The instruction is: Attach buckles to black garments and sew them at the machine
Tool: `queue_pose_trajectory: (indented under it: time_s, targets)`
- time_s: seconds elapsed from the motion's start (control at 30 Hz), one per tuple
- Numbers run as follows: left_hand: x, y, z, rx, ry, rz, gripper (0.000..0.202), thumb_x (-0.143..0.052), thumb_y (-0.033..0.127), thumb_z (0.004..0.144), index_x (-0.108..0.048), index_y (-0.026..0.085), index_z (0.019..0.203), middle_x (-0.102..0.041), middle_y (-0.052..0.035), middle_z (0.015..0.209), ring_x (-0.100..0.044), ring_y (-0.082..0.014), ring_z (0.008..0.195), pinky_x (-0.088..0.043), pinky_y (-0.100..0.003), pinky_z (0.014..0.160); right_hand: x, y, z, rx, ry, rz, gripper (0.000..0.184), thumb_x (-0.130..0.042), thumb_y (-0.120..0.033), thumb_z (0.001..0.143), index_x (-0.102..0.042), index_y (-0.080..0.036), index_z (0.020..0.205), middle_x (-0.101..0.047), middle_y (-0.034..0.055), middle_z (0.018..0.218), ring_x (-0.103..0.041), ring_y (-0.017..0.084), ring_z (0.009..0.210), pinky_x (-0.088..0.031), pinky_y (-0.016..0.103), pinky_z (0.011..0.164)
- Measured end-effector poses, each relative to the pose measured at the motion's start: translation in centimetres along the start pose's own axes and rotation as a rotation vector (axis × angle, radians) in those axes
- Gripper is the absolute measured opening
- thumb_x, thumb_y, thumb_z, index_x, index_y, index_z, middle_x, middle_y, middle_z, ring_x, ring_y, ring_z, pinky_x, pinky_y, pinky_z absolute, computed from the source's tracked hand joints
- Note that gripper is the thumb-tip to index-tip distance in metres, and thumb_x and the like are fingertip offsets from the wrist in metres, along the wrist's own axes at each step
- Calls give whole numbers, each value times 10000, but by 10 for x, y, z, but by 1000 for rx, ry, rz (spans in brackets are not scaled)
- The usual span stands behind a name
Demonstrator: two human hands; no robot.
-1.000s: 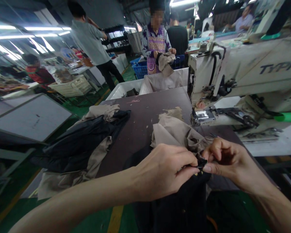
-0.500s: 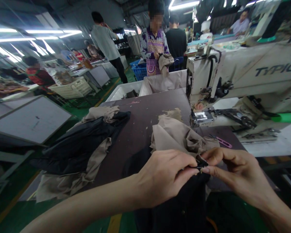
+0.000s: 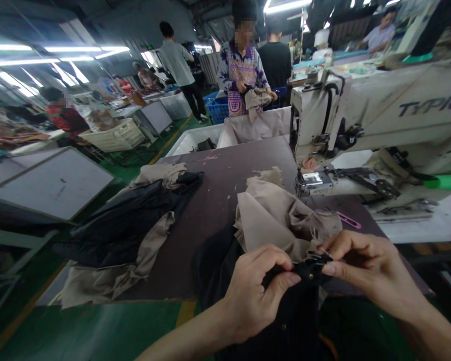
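Note:
Between my two hands is the edge of a black garment (image 3: 298,316) with beige fabric (image 3: 268,215) bunched on the table behind it. My left hand (image 3: 261,293) is closed, pinching the black edge between thumb and fingers. A short way to the right, my right hand (image 3: 364,268) pinches the same edge, where loose threads stick up. A small gold-coloured round spot shows on the black cloth between the hands. The lower part of the garment hangs over the table's front edge. Just beyond my right hand lies a pink-handled tool (image 3: 349,220), partly covered by fabric.
A sewing machine (image 3: 372,115) stands at the right of the brown table (image 3: 218,200). Another black and beige garment (image 3: 124,225) lies at the left. White bins (image 3: 195,138) adjoin the far edge, where a person (image 3: 244,70) handles beige cloth.
My left hand has slid left and slightly down, away from my right hand, baring a stretch of black edge between them. My right hand has shifted slightly right.

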State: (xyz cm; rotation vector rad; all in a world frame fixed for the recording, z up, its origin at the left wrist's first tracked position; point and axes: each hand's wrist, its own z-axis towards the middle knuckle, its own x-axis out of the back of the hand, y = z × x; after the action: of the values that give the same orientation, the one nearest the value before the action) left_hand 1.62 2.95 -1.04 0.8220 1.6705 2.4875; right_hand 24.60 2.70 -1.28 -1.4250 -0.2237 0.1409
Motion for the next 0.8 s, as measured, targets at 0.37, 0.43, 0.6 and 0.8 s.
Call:
queue_pose_trajectory:
  time_s: [0.37,0.43,0.6,0.8]
  targets:
    - [-12,4,0,148,74,-110,172,-653,292,860,-553,171,932,-528,-3,832,-494,-117,770,-395,-245,722,-13,3,-5,173,199,-209,128,-765,-156,793,-655,-221,793,-715,-10,865,-675,110,799,-527,146,726]
    - [-14,4,0,120,133,-129,110,-624,255,882,-559,166,876,-533,-7,814,-499,-116,759,-392,-245,716,-17,1,-9,222,214,-242,137,-762,-137,791,-662,-227,818,-717,-8,890,-679,113,830,-529,147,752]
    - [-18,-11,1,56,93,-412,221,-585,331,906,-526,155,787,-491,-7,745,-459,-108,685,-369,-236,629,-23,8,-10,55,133,117,127,-738,-160,822,-630,-214,783,-697,-9,856,-665,109,777,-545,161,690]
    - [-14,3,4,103,150,-165,117,-615,261,887,-568,167,941,-542,-16,845,-514,-120,776,-411,-247,728,-27,6,-6,116,228,29,127,-750,-128,801,-653,-204,769,-716,-3,863,-684,106,775,-549,144,717]
